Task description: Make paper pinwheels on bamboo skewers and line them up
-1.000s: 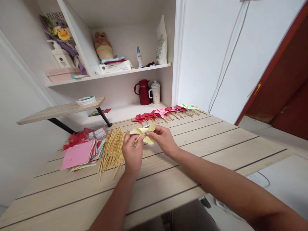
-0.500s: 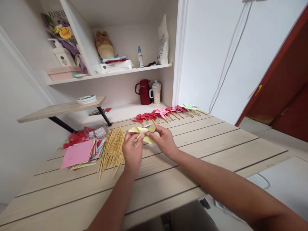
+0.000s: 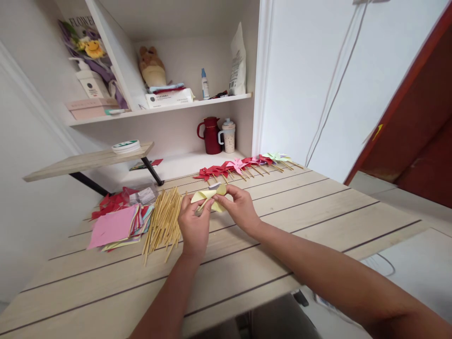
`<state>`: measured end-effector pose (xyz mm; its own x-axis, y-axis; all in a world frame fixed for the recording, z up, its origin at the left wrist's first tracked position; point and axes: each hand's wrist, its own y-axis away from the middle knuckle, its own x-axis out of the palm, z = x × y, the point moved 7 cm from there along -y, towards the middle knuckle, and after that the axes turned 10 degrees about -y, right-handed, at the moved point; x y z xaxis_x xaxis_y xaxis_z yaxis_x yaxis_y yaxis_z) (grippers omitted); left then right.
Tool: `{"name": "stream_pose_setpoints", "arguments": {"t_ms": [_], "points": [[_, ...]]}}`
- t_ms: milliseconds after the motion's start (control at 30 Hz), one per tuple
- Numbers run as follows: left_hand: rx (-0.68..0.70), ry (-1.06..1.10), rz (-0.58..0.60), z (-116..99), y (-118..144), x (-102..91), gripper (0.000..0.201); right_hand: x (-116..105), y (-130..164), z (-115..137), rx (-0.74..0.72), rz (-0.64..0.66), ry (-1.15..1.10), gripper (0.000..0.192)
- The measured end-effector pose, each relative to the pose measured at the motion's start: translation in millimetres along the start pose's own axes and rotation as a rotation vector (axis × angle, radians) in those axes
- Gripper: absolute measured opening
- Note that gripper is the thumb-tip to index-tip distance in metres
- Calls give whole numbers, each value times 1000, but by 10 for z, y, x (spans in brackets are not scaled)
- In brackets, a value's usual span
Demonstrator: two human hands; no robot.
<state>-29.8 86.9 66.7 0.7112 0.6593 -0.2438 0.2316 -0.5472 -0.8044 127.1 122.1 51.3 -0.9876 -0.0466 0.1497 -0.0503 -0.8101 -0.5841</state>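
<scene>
Yellow paper pinwheel (image 3: 208, 195) sits pinched between my fingers, left hand (image 3: 193, 228) and right hand (image 3: 240, 207) both clamped on it. Wooden sticks (image 3: 163, 223) lie left of my fingers on the tabletop (image 3: 282, 226).

table (image 3: 318, 212) | sticks (image 3: 163, 222) | paper squares (image 3: 115, 226) | pinwheel row (image 3: 243, 165)

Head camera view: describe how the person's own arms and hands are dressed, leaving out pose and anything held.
Both arms are bare along all that shows, from the bottom edge of the picture to the wrists: no sleeve, glove, watch or bracelet is visible. The left hand and the right hand are bare too, and no ring can be made out. The fingernails look short and unpainted, though they are small in this view.
</scene>
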Motion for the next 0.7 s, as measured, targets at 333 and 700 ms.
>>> {"name": "stream_pose_setpoints", "arguments": {"t_ms": [333, 700], "points": [[153, -72, -72, -89, 9, -87, 11, 40, -9, -62, 80, 85, -145, 24], [249, -93, -100, -149, 19, -133, 7, 50, -11, 52, 7, 93, -108, 21]]}}
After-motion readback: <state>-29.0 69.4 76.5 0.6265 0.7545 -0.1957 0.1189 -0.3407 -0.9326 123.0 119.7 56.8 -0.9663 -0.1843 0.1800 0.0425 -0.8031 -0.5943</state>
